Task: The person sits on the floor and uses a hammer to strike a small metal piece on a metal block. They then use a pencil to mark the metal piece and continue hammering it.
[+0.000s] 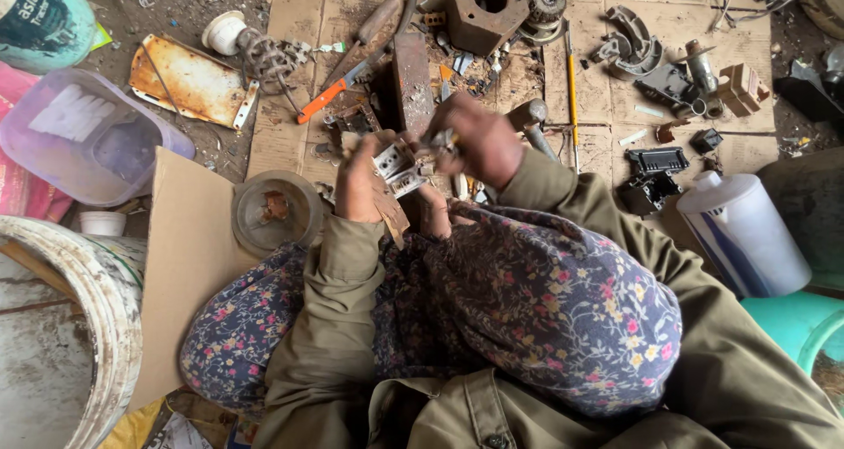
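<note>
Whitish metal part point(397, 167) sits gripped in left hand point(359, 185) fingers, right hand point(479, 141) fingers clenched on a small tool point(440, 138) touching it

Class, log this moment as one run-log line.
left hand: holds small white part | right hand: grips metal tool at part | under: cardboard

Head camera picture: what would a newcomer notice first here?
First, the two hands at the centre: the left hand holds a small white part, and the right hand works on it with a small metal tool. Beyond them, rusty metal scrap lies on flat cardboard, with an orange-handled knife to the left. A white jug stands at the right.
</note>
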`<control>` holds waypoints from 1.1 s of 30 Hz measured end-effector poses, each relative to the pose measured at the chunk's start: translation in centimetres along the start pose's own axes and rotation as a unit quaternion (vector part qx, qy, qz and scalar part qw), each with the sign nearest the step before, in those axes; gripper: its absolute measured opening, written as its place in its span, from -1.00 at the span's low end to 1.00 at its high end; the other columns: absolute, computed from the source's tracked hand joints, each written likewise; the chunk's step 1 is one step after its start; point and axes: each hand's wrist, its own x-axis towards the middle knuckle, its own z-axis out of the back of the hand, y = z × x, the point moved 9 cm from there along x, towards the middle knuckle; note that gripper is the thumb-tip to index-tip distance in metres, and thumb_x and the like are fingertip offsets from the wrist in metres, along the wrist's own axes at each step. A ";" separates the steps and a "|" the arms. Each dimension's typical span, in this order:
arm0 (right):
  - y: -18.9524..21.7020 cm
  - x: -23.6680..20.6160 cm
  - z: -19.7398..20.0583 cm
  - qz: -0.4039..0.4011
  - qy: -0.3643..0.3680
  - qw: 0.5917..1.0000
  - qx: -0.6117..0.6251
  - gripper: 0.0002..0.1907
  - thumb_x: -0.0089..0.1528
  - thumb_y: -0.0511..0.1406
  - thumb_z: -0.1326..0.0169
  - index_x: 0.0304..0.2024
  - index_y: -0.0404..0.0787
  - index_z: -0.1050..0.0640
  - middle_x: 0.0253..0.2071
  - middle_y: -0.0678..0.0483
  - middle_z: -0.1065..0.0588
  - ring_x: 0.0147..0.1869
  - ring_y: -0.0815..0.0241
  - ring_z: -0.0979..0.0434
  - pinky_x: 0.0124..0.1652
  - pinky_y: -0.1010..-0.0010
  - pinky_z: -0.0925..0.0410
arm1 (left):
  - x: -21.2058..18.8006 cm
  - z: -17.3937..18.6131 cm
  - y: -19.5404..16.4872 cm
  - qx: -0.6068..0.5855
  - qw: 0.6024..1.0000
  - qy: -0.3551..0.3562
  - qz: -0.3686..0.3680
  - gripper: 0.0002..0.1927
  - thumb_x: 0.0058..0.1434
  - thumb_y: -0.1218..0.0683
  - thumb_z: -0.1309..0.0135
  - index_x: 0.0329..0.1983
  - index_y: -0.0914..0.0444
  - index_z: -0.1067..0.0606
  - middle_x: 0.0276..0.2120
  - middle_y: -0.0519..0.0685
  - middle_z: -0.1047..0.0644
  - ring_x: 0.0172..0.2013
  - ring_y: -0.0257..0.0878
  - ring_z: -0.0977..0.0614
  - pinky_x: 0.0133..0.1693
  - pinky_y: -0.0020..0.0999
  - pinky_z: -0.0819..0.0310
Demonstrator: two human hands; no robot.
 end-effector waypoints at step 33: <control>-9.8 -10.4 -6.5 -0.478 0.093 0.733 0.476 -0.70 0.43 -0.23 0.11 0.08 -0.27 -0.49 -0.37 0.08 -0.44 -0.48 0.30 -0.36 -0.48 0.42 -0.32 | 1.9 5.9 1.2 -0.196 0.979 0.021 -0.054 -0.50 0.40 -0.06 -0.07 0.27 0.34 -0.43 0.17 0.27 -0.52 0.14 0.12 -0.61 0.17 0.13 -0.52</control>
